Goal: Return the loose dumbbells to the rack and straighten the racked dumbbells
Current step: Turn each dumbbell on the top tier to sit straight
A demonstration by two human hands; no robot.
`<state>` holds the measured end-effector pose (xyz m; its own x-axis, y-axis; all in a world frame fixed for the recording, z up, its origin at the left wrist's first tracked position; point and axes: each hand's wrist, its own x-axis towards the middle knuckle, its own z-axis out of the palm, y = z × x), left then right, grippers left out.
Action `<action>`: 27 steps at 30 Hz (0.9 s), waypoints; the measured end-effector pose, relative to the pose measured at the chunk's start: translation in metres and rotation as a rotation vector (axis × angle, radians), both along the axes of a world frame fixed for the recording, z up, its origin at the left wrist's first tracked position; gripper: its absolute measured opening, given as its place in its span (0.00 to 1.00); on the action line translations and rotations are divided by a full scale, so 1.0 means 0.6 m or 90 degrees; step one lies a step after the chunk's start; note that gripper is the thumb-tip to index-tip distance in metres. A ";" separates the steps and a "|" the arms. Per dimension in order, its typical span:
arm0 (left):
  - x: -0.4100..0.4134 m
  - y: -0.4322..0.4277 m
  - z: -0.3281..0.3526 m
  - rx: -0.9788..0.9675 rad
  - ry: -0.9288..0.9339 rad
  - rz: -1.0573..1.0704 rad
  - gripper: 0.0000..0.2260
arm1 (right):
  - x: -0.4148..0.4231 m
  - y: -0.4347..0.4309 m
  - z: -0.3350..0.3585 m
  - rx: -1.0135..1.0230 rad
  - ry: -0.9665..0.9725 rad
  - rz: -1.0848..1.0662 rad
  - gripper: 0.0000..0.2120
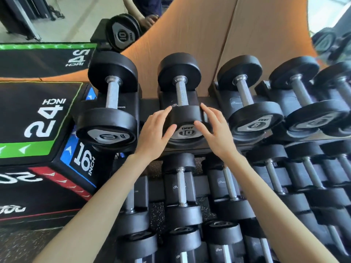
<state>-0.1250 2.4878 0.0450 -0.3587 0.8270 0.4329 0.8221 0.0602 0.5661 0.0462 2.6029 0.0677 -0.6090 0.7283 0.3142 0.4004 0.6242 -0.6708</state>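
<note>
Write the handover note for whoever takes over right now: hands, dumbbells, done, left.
Left hand and right hand: both open, fingers flat against either side of the near head of the black rubber, steel-handled 10 dumbbell, seated on the top tier of the black rack.
Done: the neighbouring 10 dumbbell and 8 dumbbell sit in cradles; no loose dumbbell in view.
Left: square this one, check lower-tier dumbbells.

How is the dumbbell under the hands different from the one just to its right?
The 10 dumbbell shows a 10 on its near end; the 8 dumbbell shows an 8. The left hand and right hand touch the sides of the 10 dumbbell's near end; nothing touches the 8 dumbbell. The 10 dumbbell's handle points straight back; the 8 dumbbell's slants. Both are black with silver handles and sit on the rack, top row.
</note>
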 end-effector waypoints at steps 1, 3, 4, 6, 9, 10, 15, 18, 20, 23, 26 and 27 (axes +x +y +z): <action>-0.002 -0.022 0.007 -0.019 0.044 0.014 0.28 | 0.009 -0.011 0.006 0.075 -0.047 -0.029 0.27; -0.002 -0.072 0.017 -0.039 0.128 0.012 0.28 | 0.025 -0.041 0.015 0.214 -0.113 -0.070 0.28; 0.000 -0.098 0.020 -0.042 0.156 0.004 0.27 | 0.032 -0.061 0.019 0.258 -0.125 -0.085 0.28; 0.007 -0.148 0.025 -0.040 0.192 -0.004 0.26 | 0.040 -0.105 0.023 0.306 -0.127 -0.117 0.29; 0.015 -0.214 0.031 -0.044 0.219 -0.014 0.26 | 0.043 -0.181 0.015 0.330 -0.147 -0.150 0.30; 0.016 -0.234 0.031 -0.051 0.226 -0.022 0.26 | 0.044 -0.209 0.009 0.331 -0.159 -0.159 0.30; 0.000 -0.343 0.020 -0.130 0.255 -0.077 0.28 | 0.048 -0.360 -0.033 0.264 -0.217 -0.226 0.31; -0.016 -0.412 0.015 -0.147 0.280 -0.097 0.28 | 0.048 -0.447 -0.047 0.247 -0.256 -0.248 0.30; -0.026 -0.454 0.018 -0.149 0.282 -0.105 0.27 | 0.044 -0.497 -0.045 0.229 -0.265 -0.254 0.30; -0.043 -0.497 0.027 -0.143 0.297 -0.115 0.27 | 0.032 -0.550 -0.027 0.217 -0.283 -0.251 0.30; -0.054 -0.519 0.038 -0.130 0.302 -0.118 0.27 | 0.017 -0.576 0.002 0.248 -0.281 -0.248 0.30; -0.054 -0.523 0.041 -0.126 0.302 -0.119 0.27 | 0.014 -0.580 0.011 0.259 -0.273 -0.251 0.29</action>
